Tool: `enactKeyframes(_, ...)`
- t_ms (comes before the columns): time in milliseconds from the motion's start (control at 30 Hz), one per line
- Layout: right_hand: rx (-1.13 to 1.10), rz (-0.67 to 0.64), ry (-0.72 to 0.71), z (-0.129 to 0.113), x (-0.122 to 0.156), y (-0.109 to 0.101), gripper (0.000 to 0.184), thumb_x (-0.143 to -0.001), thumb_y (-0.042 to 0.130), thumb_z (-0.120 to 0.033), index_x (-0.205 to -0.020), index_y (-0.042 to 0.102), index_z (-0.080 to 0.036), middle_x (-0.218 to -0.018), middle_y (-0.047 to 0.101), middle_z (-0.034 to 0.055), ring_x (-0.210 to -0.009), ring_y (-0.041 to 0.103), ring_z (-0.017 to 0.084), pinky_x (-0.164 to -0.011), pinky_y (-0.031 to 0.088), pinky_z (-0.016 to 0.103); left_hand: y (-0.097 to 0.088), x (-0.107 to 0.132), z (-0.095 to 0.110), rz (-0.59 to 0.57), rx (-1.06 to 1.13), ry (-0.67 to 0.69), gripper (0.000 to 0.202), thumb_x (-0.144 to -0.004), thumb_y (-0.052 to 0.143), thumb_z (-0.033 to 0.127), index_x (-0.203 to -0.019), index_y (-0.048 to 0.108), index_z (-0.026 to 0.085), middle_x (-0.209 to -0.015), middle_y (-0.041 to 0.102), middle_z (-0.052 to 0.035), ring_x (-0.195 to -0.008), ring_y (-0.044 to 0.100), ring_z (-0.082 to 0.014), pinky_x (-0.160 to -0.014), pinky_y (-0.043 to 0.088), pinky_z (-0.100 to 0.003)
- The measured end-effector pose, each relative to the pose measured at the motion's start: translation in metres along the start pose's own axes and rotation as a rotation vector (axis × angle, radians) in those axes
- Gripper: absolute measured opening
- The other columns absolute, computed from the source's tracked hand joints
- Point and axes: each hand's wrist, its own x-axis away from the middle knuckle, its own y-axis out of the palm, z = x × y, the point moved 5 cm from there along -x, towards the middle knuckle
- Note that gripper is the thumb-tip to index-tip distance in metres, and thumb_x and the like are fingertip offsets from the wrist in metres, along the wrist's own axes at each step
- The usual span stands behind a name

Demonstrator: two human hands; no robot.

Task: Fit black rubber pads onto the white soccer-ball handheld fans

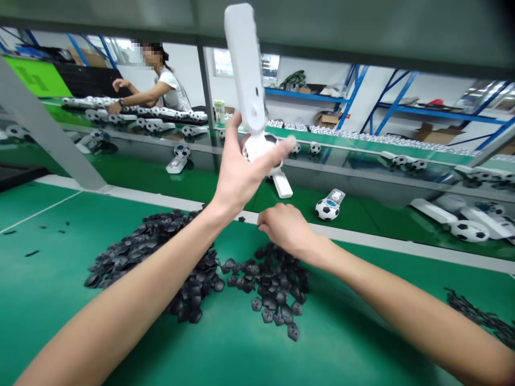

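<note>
My left hand (237,177) is raised over the conveyor's near edge, wrapped round the ball end of a white football-shaped device (246,69). Its long white handle points upward, and part of the ball is hidden behind the fingers. Lower and to the right, my right hand (287,228) is closed, fingertips pinched together. A small dark edge shows at those fingertips, apparently a small black piece, mostly hidden. Just below that hand lies a loose pile of black pentagon pieces (277,284). A bigger heap of black pentagon pieces (137,246) spreads to the left, partly behind my left forearm.
Beyond the pale table edge (374,244) runs a green conveyor (225,201) carrying football devices (328,209). Thin black strips (478,316) lie at the right. A metal shelf (341,32) hangs overhead, with a post (52,123) at left. A co-worker (169,88) reaches over devices across the line.
</note>
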Motion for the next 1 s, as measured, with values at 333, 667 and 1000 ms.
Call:
enactKeyframes(333,-1.199,0.665,0.200,0.119,0.081,-0.037,0.030,-0.082,0.090,-0.047,-0.087,0.077,-0.020,-0.080,0.081,0.0055,-0.075,0.078,0.021,-0.069,0.063,0.030,0.032,0.046,0.026,-0.374,-0.457,0.783,0.028,-0.091,0.075,0.012,-0.116,0.063,0.017,-0.111,0.074,-0.0139,-0.103,0.074,-0.0238,-0.088,0.064,-0.034)
enactKeyframes(667,-1.539,0.569,-0.129,0.072,0.091,-0.035,0.036,-0.085,0.093,-0.045,-0.081,0.069,-0.018,-0.075,0.076,0.0005,-0.071,0.074,0.014,-0.063,0.057,0.023,0.036,0.063,0.025,-0.267,-0.378,0.752,0.045,-0.090,0.087,0.025,-0.129,0.065,0.021,-0.117,0.077,-0.0120,-0.105,0.077,-0.0235,-0.089,0.067,-0.035)
enactKeyframes(1000,-1.570,0.669,-0.081,0.078,0.097,-0.046,0.044,-0.080,0.095,-0.052,-0.079,0.066,-0.018,-0.068,0.066,-0.0038,-0.058,0.060,0.009,-0.053,0.054,0.021,0.033,0.054,0.005,-0.191,-0.291,0.177,0.044,-0.080,0.090,0.033,-0.114,0.065,0.024,-0.106,0.075,-0.0048,-0.079,0.073,-0.0179,-0.068,0.063,-0.031)
